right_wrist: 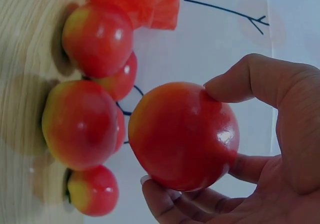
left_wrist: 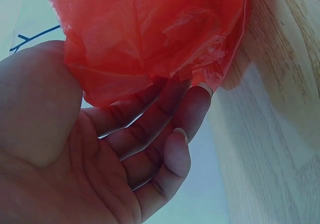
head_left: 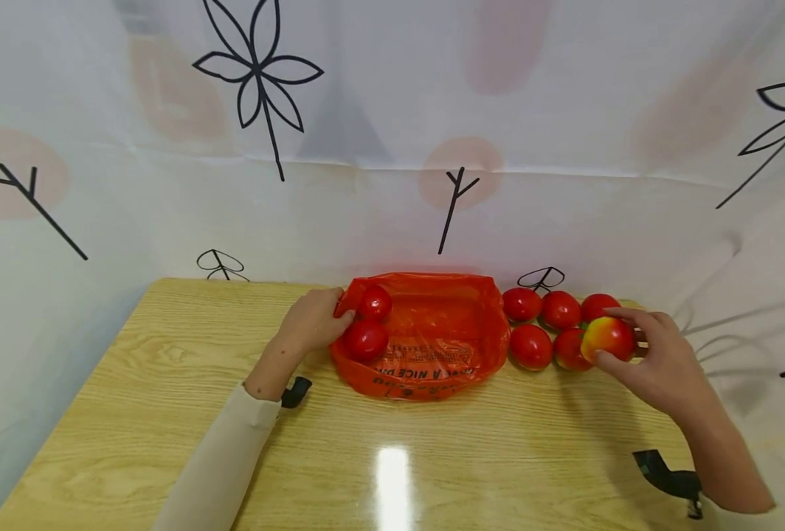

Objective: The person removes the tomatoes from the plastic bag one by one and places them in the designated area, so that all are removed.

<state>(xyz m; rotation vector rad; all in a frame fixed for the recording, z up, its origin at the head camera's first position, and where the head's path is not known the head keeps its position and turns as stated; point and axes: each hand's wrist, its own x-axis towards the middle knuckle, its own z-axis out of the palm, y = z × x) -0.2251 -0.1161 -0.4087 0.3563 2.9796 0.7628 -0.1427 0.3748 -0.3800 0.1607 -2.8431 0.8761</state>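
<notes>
A red plastic bag point(head_left: 426, 387) stands with its mouth spread on the table, two red apples point(head_left: 368, 340) at its left end. My left hand point(head_left: 308, 322) grips the bag's left rim. In the left wrist view, the thumb lies on the near side of the red plastic point(left_wrist: 150, 38) and the fingers curl behind it. Over at the right, my right hand point(head_left: 668, 365) holds a red and yellow apple point(head_left: 610, 338) between thumb and fingers. The right wrist view shows this apple point(right_wrist: 185, 136) raised off the tabletop, beside the other apples.
Several red apples point(head_left: 530, 346) sit in two rows right of the bag, close to its edge. The wooden table point(head_left: 472, 457) backs onto a white patterned cloth point(head_left: 379, 221). A dark strap piece point(head_left: 665, 476) shows by the right wrist.
</notes>
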